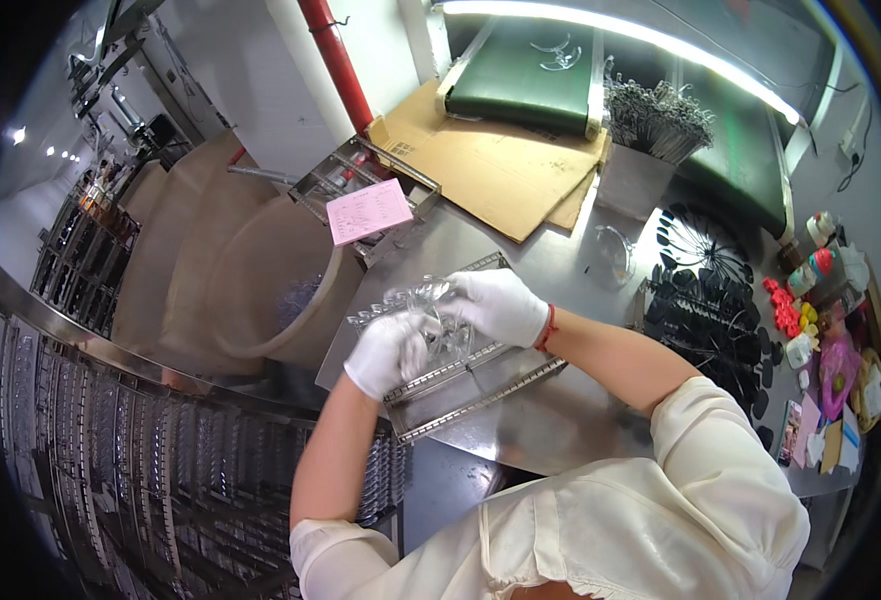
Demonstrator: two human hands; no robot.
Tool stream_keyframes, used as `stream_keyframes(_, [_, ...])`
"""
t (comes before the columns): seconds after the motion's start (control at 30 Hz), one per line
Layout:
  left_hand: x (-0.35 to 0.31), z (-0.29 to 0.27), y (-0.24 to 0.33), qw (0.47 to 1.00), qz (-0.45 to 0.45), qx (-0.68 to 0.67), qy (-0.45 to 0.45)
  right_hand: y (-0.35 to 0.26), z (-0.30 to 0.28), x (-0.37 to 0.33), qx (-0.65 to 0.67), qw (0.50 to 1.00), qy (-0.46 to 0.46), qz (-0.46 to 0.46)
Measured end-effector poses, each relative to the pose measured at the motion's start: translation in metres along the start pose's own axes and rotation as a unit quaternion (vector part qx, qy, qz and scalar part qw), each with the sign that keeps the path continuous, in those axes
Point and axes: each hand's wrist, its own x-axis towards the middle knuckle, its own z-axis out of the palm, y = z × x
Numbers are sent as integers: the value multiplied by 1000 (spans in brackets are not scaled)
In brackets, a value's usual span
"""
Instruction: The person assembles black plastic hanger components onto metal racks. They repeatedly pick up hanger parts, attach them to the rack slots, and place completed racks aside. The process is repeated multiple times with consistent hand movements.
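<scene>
Both hands wear white gloves and meet over a slotted metal rack [470, 385]. My left hand [390, 352] is closed at the rack's left end, its fingers curled against clear plastic pieces. My right hand [500, 305] pinches a shiny clear curved piece [430, 293], which looks like a lens. Several similar clear pieces [450, 340] stand close together in the rack under and between the hands. Their glare and the gloves hide where each piece begins and ends. The near section of the rack shows bare slotted rails.
A pink written sheet [370, 210] lies on a metal frame beside a large tan bin [270, 290]. Cardboard [500, 165] covers the table's back below a green conveyor [525, 75]. Dark flat parts [705, 320] crowd the right. Racks [150, 450] of clear pieces fill the lower left.
</scene>
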Motion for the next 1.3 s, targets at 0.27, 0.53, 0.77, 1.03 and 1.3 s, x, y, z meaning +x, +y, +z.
stream_keyframes(0.27, [27,-120,135,910,297,24,288,102,-13,-4,-16,966,-80,245])
stream_keyframes(0.53, [15,-69,149,912,162,265,268,88,10,19,-133,886,-315,314])
stream_keyframes(0.77, [69,-1,84,629,424,589,277,93,-18,14,-213,939,-97,251])
stream_keyframes(1.03, [111,8,-9,622,164,764,-62,-29,-140,-186,-175,939,109,274])
stream_keyframes(1.3, [113,69,0,605,415,679,-8,-15,-198,-358,-394,733,175,526])
